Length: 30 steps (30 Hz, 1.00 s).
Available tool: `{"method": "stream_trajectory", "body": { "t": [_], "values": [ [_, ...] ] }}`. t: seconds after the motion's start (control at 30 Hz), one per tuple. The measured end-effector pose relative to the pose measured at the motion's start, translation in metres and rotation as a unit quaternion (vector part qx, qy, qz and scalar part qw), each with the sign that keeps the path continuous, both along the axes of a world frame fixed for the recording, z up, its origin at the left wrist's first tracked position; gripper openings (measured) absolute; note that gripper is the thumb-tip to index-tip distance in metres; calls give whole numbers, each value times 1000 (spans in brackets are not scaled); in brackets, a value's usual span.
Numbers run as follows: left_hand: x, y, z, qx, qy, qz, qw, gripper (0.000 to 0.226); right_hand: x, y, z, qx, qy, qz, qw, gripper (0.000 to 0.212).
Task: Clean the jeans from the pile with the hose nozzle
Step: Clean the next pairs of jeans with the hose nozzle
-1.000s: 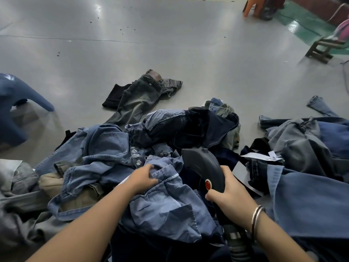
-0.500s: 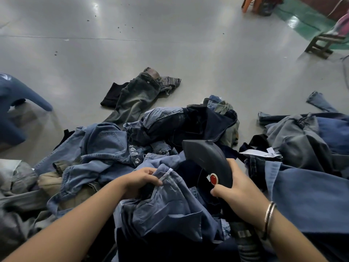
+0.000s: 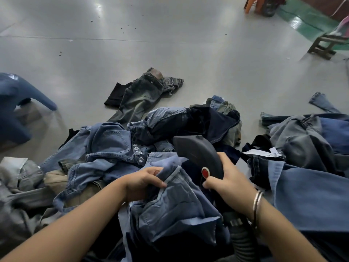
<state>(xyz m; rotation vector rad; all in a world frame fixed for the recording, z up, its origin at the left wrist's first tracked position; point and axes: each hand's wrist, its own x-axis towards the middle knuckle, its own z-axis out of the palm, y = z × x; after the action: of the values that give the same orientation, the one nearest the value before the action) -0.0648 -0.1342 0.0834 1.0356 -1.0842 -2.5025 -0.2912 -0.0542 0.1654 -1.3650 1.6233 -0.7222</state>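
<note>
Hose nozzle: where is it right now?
Head view, lower centre-right: the hose nozzle is gripped by the right hand, beside the blue jeans.

The pile is denim cloth, matt, soft and creased, mostly faded blue, some grey. The jeans at 6 o'clock show paler hems. The hose nozzle is dark matt plastic with a glossy red button; its hose is ribbed. Paper tags lie at 3 o'clock. The floor is smooth, glossy grey. The bangles look like shiny metal.
</note>
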Motion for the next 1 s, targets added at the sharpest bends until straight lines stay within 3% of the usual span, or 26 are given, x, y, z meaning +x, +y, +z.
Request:
{"method": "stream_trajectory", "body": {
  "t": [0.23,0.47,0.67,0.87,1.0],
  "values": [
    [20,-13,6,6,46,50,998,36,-2,23,0,31,0,85,996,35],
    [17,-14,7,9,41,12,999,34,0,3,5,-9,-49,-5,999,34],
    [20,-18,9,8,46,23,999,37,-1,21,6,29,-38,85,995,35],
    [16,-21,11,10,35,80,996,32,3,8,8,-9,-40,32,999,35],
    [20,-26,15,18,63,92,994,56,-9,17,12,19,-45,59,997,41]
  ]
}}
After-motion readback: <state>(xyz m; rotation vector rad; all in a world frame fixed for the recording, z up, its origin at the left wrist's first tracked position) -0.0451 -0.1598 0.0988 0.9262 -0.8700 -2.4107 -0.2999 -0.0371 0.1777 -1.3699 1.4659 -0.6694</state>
